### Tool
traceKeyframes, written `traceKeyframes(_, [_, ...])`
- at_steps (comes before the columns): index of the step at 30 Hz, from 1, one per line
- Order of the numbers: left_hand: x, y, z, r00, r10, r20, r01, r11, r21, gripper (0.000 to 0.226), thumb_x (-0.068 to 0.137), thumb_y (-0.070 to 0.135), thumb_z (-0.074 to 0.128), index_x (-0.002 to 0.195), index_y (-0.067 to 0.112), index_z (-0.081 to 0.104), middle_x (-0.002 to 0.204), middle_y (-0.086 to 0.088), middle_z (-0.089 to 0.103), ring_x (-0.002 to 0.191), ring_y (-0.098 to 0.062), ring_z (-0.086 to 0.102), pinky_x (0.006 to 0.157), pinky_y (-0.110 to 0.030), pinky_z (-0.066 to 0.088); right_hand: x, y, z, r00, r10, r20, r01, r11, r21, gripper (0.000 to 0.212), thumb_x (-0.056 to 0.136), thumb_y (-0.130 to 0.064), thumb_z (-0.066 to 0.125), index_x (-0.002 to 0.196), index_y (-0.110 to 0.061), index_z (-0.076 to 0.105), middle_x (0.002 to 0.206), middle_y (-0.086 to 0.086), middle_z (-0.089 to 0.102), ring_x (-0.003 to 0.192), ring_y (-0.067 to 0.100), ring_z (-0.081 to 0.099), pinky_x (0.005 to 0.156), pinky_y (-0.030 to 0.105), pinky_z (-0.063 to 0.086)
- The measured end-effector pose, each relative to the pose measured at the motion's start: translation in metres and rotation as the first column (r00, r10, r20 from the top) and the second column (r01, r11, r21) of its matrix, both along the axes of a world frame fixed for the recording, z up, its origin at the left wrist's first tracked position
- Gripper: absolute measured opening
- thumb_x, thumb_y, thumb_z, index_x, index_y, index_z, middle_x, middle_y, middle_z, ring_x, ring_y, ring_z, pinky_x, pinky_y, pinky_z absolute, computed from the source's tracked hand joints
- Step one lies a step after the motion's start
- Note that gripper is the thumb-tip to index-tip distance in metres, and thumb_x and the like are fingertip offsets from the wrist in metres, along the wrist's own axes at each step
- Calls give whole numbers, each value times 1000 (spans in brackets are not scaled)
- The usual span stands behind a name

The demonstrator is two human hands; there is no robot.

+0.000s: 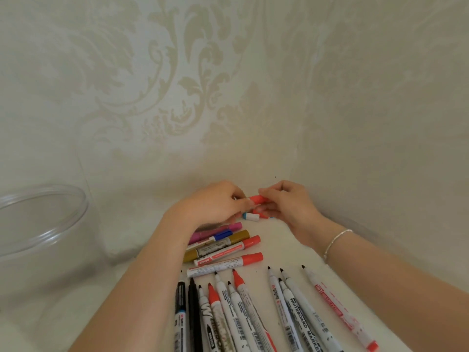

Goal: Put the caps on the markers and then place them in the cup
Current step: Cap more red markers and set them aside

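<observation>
Both hands, left hand (215, 203) and right hand (286, 199), pinch a light, stiff red cap (257, 198) beyond the uncapped markers (291, 301); best gripped at its ends.

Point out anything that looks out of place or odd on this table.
Mostly nothing odd. One stray cap, white with a blue end, lies loose under the hands, apart from any marker. The uncapped markers lie fanned, tips exposed, and the clear cup shows no markers.

Cream damask wallpaper (177, 85) rises behind the hands, meeting a second papered wall (380, 110) in a corner to their right. A white tabletop (286, 245) lies beneath them, softly lit.
</observation>
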State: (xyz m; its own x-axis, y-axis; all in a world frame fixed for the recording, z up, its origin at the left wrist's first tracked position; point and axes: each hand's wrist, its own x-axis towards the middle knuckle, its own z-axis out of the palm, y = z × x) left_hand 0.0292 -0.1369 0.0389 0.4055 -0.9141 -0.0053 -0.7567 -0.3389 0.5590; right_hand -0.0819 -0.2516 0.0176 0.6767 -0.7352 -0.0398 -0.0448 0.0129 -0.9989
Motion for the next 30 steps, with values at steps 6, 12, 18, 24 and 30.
traceKeyframes(6, [16, 5, -11, 967, 100, 235, -169, 941, 294, 32, 85, 27, 67, 110, 8, 69, 108, -8, 70, 97, -24, 64, 84, -35, 51, 18, -34, -39, 912, -173, -373, -89, 803, -589, 18, 89, -3, 53, 103, -8, 64, 105, 14, 66, 84, 19, 60, 67, 17, 47])
traceKeyframes(12, [16, 3, -12, 934, 130, 332, -226, 936, 270, 31, 79, 19, 74, 108, 9, 68, 106, -7, 68, 94, -23, 63, 78, -31, 52, 29, -53, -58, 739, -295, -605, -477, 404, -780, 36, 83, -3, 49, 115, -11, 63, 116, 11, 64, 105, 29, 59, 87, 37, 49])
traceKeyframes(18, [12, -7, -19, 919, 118, 376, -231, 935, 271, 31, 83, 16, 71, 113, 10, 65, 110, -8, 66, 100, -22, 62, 75, -27, 46, 42, -49, -59, 711, -367, -599, -568, 202, -798, 24, 93, -25, 50, 100, -7, 64, 103, 12, 64, 96, 28, 57, 80, 34, 46])
traceKeyframes(24, [16, -11, -30, 903, 117, 414, -250, 925, 286, 3, 89, 10, 59, 86, 9, 59, 87, -6, 61, 79, -21, 54, 69, -29, 45, 41, -47, -47, 796, -239, -556, -361, 550, -753, 29, 88, -29, 61, 102, -3, 64, 100, 12, 64, 91, 27, 60, 80, 34, 50])
traceKeyframes(30, [15, -16, -38, 886, 112, 450, -250, 933, 260, 7, 89, 8, 56, 83, 11, 57, 77, -5, 55, 77, -21, 54, 66, -30, 44, 24, -47, -22, 978, 187, -92, -175, 977, 124, 23, 90, 5, 51, 109, -6, 59, 83, 9, 62, 72, 18, 66, 63, 20, 55])
